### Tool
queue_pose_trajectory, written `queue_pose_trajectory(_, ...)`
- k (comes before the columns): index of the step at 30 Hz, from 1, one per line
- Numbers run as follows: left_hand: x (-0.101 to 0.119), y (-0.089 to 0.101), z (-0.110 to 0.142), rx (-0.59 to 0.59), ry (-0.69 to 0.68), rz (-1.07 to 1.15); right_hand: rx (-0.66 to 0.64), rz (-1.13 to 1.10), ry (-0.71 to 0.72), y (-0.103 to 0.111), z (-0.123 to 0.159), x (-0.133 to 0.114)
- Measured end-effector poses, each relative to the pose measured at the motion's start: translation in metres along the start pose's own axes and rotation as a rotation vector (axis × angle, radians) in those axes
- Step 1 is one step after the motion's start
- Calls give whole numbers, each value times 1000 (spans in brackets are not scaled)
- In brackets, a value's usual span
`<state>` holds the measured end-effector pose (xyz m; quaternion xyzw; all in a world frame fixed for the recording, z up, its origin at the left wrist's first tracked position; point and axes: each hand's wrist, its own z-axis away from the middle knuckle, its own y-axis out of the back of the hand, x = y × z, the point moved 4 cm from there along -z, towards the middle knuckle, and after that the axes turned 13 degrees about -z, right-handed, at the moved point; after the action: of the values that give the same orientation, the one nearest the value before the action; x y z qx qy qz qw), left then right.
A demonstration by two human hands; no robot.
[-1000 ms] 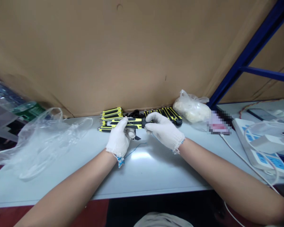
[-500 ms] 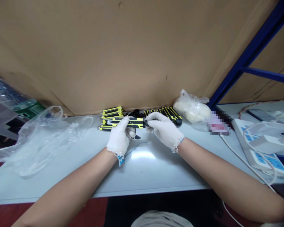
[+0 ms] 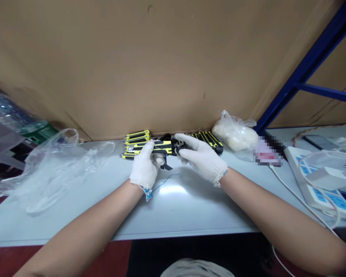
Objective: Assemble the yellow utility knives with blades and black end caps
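Right hand has shifted from the earlier frame: its fingers now reach further over the black tail end of the yellow-and-black utility knife, more extended and less tightly curled. Left hand is closed around the knife body, in a white knit glove. Right hand, gloved the same, sits partly open at the tail end. Can't tell whether it is actually pinching the black part or only resting on it.

Knife lies roughly level just above the table, between the hands, held crosswise to the view. Its metal tip end points left, beyond the left hand. A small dark pointed piece sticks out below the left hand; can't tell if it is part of the knife.

Handling note: keep the left grip firm on the body, fingers clear of the metal end. Work the tail with the right fingertips, pulling away from the other hand.

Behind the hands, more yellow-and-black knives are stacked against a cardboard sheet, with another group to the right. A loose clear plastic bag lies on the left of the white table, a filled bag on the right, and a power strip further right.
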<state>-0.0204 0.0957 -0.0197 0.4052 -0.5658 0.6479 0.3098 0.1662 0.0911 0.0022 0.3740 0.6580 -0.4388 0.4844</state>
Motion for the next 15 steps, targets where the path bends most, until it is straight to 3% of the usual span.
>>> queue_pose_trajectory(6,-1,2,1,-16,-42,-52,-8,271,11,-4,7,-9)
queue_pose_trajectory(9,-3,2,1,-15,-43,-93,-68,427,114,-2,7,-9)
queue_pose_trajectory(12,-2,1,3,-26,-67,-129,-141,466,221,0,6,-7)
queue_pose_trajectory(15,1,-2,6,-18,-70,-139,-149,419,214,4,5,-4)
